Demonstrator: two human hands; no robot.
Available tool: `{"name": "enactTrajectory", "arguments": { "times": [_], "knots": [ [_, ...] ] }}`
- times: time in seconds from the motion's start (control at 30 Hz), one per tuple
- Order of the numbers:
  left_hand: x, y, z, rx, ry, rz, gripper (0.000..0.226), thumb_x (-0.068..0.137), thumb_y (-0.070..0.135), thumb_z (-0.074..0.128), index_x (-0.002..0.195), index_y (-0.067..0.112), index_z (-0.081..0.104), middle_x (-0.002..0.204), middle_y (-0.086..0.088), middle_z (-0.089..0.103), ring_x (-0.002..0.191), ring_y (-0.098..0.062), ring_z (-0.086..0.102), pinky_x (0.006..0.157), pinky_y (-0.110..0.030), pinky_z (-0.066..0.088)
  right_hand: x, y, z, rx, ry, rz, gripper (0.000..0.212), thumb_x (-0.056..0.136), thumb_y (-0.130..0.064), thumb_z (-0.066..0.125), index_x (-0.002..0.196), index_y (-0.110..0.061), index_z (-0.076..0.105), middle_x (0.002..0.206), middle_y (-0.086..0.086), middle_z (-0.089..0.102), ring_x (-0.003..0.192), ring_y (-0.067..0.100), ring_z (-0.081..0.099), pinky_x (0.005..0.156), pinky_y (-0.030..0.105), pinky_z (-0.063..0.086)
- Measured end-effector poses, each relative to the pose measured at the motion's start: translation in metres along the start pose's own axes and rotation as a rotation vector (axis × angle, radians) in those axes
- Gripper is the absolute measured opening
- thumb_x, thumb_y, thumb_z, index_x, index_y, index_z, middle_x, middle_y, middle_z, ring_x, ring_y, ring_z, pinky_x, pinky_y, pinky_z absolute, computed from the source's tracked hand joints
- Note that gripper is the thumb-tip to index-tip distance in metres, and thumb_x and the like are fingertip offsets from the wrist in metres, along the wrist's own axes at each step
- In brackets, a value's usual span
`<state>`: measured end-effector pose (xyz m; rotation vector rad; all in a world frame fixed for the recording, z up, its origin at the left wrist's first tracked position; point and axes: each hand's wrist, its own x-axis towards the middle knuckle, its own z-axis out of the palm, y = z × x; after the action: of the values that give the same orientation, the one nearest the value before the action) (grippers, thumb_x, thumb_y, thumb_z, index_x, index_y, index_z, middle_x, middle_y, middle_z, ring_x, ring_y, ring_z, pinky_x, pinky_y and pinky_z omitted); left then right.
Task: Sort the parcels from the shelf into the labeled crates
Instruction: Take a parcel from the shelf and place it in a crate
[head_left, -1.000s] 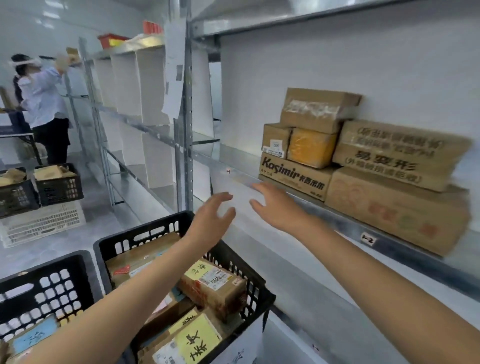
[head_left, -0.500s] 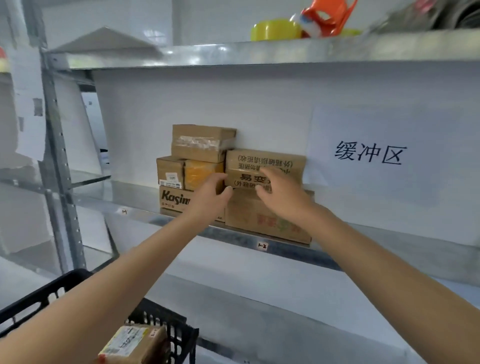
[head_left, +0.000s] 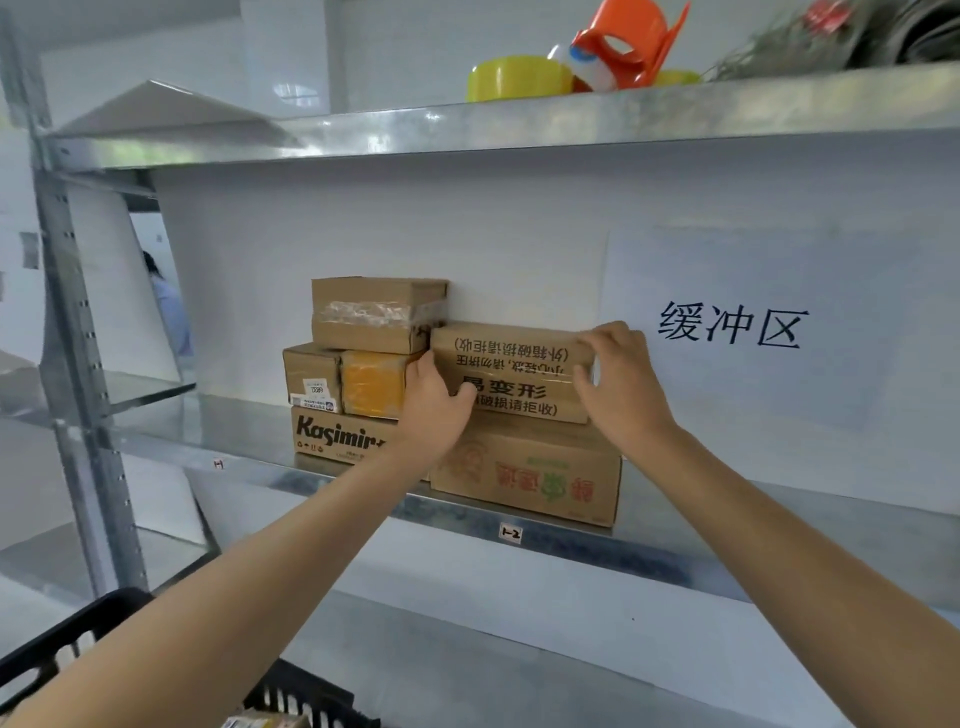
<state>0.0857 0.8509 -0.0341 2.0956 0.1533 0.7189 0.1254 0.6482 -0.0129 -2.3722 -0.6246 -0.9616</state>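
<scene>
Midway along the steel shelf (head_left: 727, 525), against its white back panel, the printed carton (head_left: 511, 371) lies on a larger carton (head_left: 524, 478). The left hand (head_left: 434, 400) is curled round its left end and the right hand (head_left: 621, 384) grips its upper right corner. A hasty pull could drag the taped box (head_left: 376, 314) that is tight against its left corner, and hard squeezing might dent it. A paper sign (head_left: 730, 325) hangs to the right, tape rolls (head_left: 514, 78) sit on the shelf above, and a black crate (head_left: 62, 639) waits below.

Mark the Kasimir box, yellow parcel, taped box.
Kasimir box (head_left: 332, 436): head view, printed front face.
yellow parcel (head_left: 371, 384): head view, front face.
taped box (head_left: 369, 317): head view, tape band on front.
</scene>
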Motion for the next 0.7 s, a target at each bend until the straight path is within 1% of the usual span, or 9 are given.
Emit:
{"name": "enactTrajectory", "arguments": {
  "times": [0.07, 0.13, 0.2, 0.23, 0.33, 0.43, 0.5, 0.6, 0.7],
  "knots": [
    [0.003, 0.001, 0.001, -0.052, 0.034, -0.030, 0.070, 0.096, 0.023, 0.057, 0.154, 0.006, 0.021, 0.153, -0.011, 0.028, 0.140, -0.025, 0.036, 0.117, -0.043, 0.032, 0.004, 0.008, 0.003, 0.077, -0.015, 0.123, 0.035, 0.100, -0.019, 0.051, 0.132, -0.007, 0.053, 0.130, 0.008, 0.048, 0.125, 0.021, 0.041, 0.096, 0.024, 0.036],
    [0.003, 0.001, 0.003, -0.043, 0.040, -0.010, 0.070, 0.095, 0.021, 0.057, 0.155, 0.007, 0.023, 0.151, -0.009, 0.028, 0.139, -0.023, 0.036, 0.118, -0.042, 0.031, 0.005, 0.013, 0.006, 0.218, -0.076, 0.252, 0.036, 0.102, -0.029, 0.049, 0.132, -0.010, 0.052, 0.126, 0.008, 0.055, 0.115, 0.022, 0.052, 0.088, 0.026, 0.042],
    [0.001, 0.000, 0.006, -0.017, 0.025, 0.027, 0.068, 0.094, 0.018, 0.058, 0.154, 0.008, 0.028, 0.148, -0.006, 0.031, 0.136, -0.020, 0.038, 0.117, -0.035, 0.031, 0.005, 0.015, 0.007, 0.371, -0.109, 0.346, 0.037, 0.104, -0.038, 0.044, 0.130, -0.015, 0.054, 0.117, 0.002, 0.062, 0.103, 0.018, 0.058, 0.071, 0.023, 0.043],
    [0.001, -0.001, 0.008, -0.031, 0.021, 0.033, 0.065, 0.094, 0.017, 0.058, 0.152, 0.009, 0.030, 0.146, -0.005, 0.032, 0.135, -0.018, 0.040, 0.114, -0.030, 0.031, 0.005, 0.016, 0.007, 0.402, -0.119, 0.368, 0.039, 0.104, -0.041, 0.041, 0.130, -0.016, 0.055, 0.114, 0.001, 0.065, 0.099, 0.016, 0.059, 0.068, 0.023, 0.041],
    [0.003, 0.000, 0.009, -0.138, 0.005, -0.012, 0.059, 0.095, 0.013, 0.059, 0.148, 0.012, 0.034, 0.144, -0.003, 0.038, 0.132, -0.017, 0.043, 0.104, -0.024, 0.034, 0.002, 0.018, 0.006, 0.437, -0.152, 0.408, 0.051, 0.104, -0.051, 0.031, 0.125, -0.015, 0.060, 0.106, 0.002, 0.067, 0.091, 0.015, 0.060, 0.070, 0.028, 0.041],
    [0.004, 0.005, 0.007, -0.279, -0.064, -0.087, 0.061, 0.095, 0.016, 0.059, 0.147, 0.017, 0.029, 0.144, -0.005, 0.046, 0.129, -0.020, 0.048, 0.101, -0.028, 0.039, -0.001, 0.016, 0.004, 0.441, -0.199, 0.466, 0.060, 0.102, -0.058, 0.024, 0.112, -0.013, 0.063, 0.092, 0.004, 0.067, 0.077, 0.011, 0.058, 0.064, 0.026, 0.043],
    [0.002, 0.008, 0.005, -0.324, -0.064, -0.108, 0.060, 0.094, 0.017, 0.060, 0.146, 0.019, 0.031, 0.141, -0.006, 0.050, 0.126, -0.020, 0.051, 0.106, -0.034, 0.041, -0.003, 0.011, 0.000, 0.447, -0.203, 0.485, 0.059, 0.102, -0.058, 0.023, 0.107, -0.013, 0.061, 0.083, -0.001, 0.061, 0.072, 0.007, 0.054, 0.062, 0.025, 0.041],
    [-0.006, 0.011, -0.001, -0.395, -0.019, -0.082, 0.055, 0.094, 0.013, 0.058, 0.143, 0.022, 0.036, 0.136, -0.002, 0.054, 0.121, -0.018, 0.054, 0.107, -0.041, 0.045, -0.005, 0.010, -0.004, 0.490, -0.176, 0.441, 0.065, 0.101, -0.062, 0.023, 0.132, -0.014, 0.055, 0.103, -0.004, 0.060, 0.092, 0.012, 0.056, 0.081, 0.028, 0.041],
    [-0.017, 0.016, -0.013, -0.471, 0.025, -0.057, 0.053, 0.095, 0.012, 0.056, 0.143, 0.025, 0.040, 0.132, 0.003, 0.058, 0.121, -0.016, 0.056, 0.105, -0.043, 0.047, -0.008, 0.004, -0.010, 0.515, -0.146, 0.408, 0.072, 0.098, -0.066, 0.021, 0.141, -0.017, 0.051, 0.125, 0.000, 0.062, 0.114, 0.019, 0.057, 0.095, 0.031, 0.041]
  ]
}}
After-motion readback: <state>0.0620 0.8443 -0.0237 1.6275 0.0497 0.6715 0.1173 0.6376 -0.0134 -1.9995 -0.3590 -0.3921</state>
